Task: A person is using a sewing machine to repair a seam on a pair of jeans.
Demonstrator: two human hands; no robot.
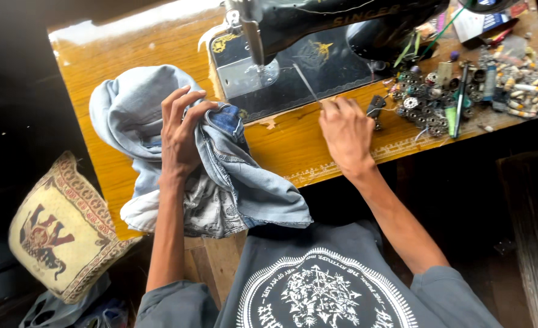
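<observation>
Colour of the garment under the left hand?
Light blue denim garment, with a darker blue patch by the left hand. Head view.

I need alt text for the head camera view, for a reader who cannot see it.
A person's left hand grips pale blue jeans on a wooden table, while the right hand pinches a thin metal tool beside a black sewing machine.

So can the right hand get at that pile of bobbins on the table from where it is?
Probably yes: the right hand rests on the wooden table, and the bobbins lie just beside it with nothing between.
</observation>
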